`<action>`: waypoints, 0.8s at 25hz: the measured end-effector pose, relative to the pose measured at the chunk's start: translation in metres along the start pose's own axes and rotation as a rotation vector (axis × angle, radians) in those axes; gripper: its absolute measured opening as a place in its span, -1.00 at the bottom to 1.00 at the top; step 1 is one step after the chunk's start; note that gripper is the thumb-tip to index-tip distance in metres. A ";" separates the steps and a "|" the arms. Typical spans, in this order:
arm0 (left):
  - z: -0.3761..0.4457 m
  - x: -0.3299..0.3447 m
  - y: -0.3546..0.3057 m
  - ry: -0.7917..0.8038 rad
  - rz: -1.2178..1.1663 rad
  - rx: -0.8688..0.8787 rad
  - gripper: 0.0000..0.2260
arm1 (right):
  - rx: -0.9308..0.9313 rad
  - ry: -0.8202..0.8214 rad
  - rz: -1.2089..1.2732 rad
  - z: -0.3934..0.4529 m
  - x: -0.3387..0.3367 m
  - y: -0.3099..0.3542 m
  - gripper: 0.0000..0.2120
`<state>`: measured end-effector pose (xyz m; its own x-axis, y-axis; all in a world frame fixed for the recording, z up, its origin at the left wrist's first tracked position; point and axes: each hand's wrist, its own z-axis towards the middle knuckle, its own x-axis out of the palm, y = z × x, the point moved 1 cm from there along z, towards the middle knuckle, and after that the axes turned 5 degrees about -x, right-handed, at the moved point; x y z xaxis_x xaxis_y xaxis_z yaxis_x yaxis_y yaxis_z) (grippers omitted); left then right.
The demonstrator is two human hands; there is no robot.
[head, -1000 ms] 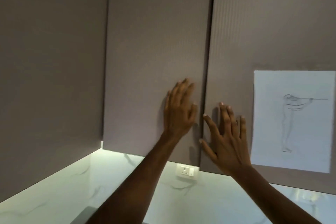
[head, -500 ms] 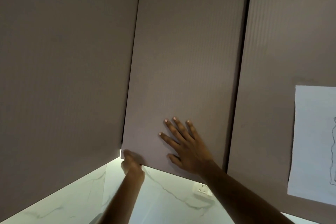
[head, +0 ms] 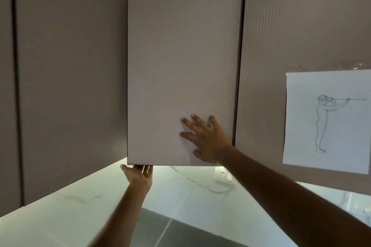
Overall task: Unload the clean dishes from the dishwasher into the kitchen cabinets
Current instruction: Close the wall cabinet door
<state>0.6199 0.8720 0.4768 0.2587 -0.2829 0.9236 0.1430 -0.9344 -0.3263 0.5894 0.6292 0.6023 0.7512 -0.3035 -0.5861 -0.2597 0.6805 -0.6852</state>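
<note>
Left hand (head: 139,174) seemingly hooks cabinet door (head: 180,56); right hand (head: 206,140) flat.

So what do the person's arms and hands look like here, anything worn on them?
Both forearms are bare as far as the frame shows: no sleeves, gloves, watch or bracelet. The left hand and right hand carry no visible rings. Fingernails look short and unpainted.

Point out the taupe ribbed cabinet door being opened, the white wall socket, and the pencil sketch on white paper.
Taupe ribbed cabinet door (head: 180,56): head view, middle of panel.
White wall socket (head: 223,174): head view, faceplate centre.
Pencil sketch on white paper (head: 329,122): head view, middle of the sheet.
</note>
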 end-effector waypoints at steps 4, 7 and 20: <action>-0.089 -0.043 -0.027 0.107 0.151 -0.047 -0.42 | 0.094 -0.078 0.122 -0.044 -0.067 0.013 -0.28; -0.171 -0.051 -0.035 0.310 0.568 -0.123 -0.49 | 0.245 -0.167 0.463 -0.081 -0.132 0.030 -0.23; -0.301 0.154 0.163 0.935 1.216 0.779 -0.42 | 0.846 -0.768 1.087 -0.238 -0.248 -0.054 -0.52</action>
<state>0.3950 0.6109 0.6262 0.0010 -0.9785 -0.2061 0.7690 0.1325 -0.6254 0.2727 0.5083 0.6814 0.6234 0.7770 -0.0869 -0.6551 0.5797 0.4845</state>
